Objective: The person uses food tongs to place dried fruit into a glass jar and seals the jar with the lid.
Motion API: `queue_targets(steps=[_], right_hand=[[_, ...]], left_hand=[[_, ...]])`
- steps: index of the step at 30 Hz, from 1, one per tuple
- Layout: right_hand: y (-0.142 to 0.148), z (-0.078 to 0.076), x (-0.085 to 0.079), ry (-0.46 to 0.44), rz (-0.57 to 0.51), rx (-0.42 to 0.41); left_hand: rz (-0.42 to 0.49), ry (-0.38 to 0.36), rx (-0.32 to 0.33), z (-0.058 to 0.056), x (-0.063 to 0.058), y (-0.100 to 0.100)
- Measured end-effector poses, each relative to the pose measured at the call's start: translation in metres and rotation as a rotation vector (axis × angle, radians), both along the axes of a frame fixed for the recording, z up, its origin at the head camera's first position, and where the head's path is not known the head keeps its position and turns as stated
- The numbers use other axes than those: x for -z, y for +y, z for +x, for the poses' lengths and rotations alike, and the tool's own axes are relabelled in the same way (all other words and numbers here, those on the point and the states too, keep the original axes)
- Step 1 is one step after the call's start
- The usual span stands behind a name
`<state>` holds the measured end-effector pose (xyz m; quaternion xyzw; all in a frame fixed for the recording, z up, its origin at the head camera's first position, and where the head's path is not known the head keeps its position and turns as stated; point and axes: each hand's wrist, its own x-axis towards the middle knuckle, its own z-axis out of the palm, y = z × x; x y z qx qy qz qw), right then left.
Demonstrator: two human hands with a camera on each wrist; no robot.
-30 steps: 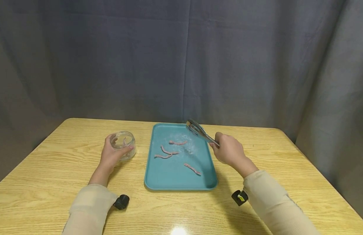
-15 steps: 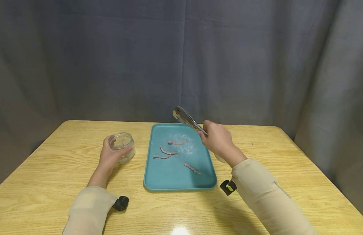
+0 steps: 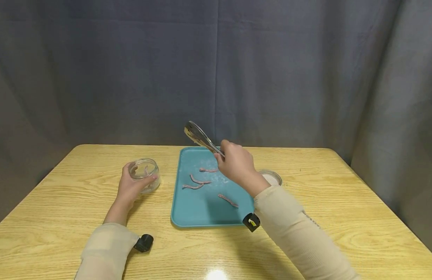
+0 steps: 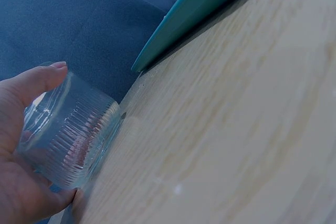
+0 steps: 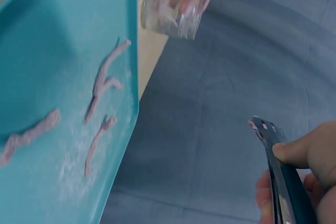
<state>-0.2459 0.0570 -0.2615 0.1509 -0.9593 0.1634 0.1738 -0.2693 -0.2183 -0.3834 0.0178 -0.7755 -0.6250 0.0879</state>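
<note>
My left hand (image 3: 129, 186) grips a clear glass jar (image 4: 73, 129) standing on the table, thumb and fingers around its sides. A pinkish strip shows through the glass. My right hand (image 3: 238, 165) holds metal tongs (image 3: 202, 138), raised over the far part of the teal tray (image 3: 191, 217) and pointing up-left. In the right wrist view the arms of the tongs (image 5: 283, 177) lie close together, with a small pinkish bit at their tips. Several thin pinkish strips (image 3: 228, 200), which look like raw meat, lie on the tray among white powder.
A round dish of white powder (image 3: 272, 178) stands right of the tray, partly hidden by my right forearm. The wooden table (image 3: 342, 202) extends to both sides. A grey curtain (image 3: 132, 77) hangs behind it.
My right hand has carried the tongs leftward and somewhat upward, from the tray's right edge to above its far part. The powder dish has come into view. The left hand and jar stay put.
</note>
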Motion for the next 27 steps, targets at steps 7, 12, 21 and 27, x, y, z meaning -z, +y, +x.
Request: queue_targets(steps=[7, 12, 21, 27], right_hand=[[-0.023, 0.003, 0.009, 0.031, 0.004, -0.056], [-0.038, 0.004, 0.015, 0.055, -0.008, -0.070], [-0.063, 0.007, 0.021, 0.063, 0.017, -0.069], [-0.076, 0.009, 0.028, 0.075, 0.051, -0.057]], left_hand=[[0.010, -0.005, 0.006, 0.001, -0.001, -0.003], [0.002, -0.011, 0.001, 0.003, -0.001, -0.004], [0.000, 0.003, -0.011, 0.002, -0.002, -0.005], [-0.008, 0.008, -0.010, 0.001, 0.000, -0.006]])
